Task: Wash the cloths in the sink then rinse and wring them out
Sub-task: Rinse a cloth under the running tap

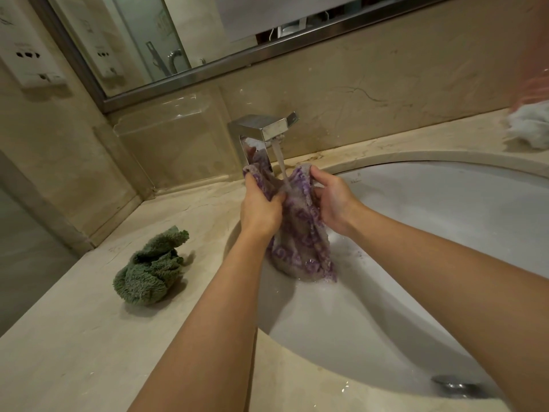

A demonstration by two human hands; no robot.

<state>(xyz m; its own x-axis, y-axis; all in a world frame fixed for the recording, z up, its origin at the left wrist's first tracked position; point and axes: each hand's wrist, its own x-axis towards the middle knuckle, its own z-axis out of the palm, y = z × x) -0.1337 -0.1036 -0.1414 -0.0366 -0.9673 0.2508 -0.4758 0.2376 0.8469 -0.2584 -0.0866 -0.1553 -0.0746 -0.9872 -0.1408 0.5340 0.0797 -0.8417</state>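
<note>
A purple-and-grey patterned cloth (300, 233) hangs wet over the white sink (430, 209), under the water running from the chrome tap (264, 129). My left hand (260, 208) grips its upper left edge. My right hand (331, 200) pinches its upper right edge. The cloth's lower end touches the basin wall. A crumpled green cloth (151, 270) lies on the counter to the left of the sink. A white cloth (530, 126) lies at the far right on the counter.
The beige marble counter (74, 337) surrounds the sink. The drain (459, 386) sits at the lower right of the basin. A mirror (178, 40) hangs above the backsplash, and wall sockets (26, 55) are at the upper left.
</note>
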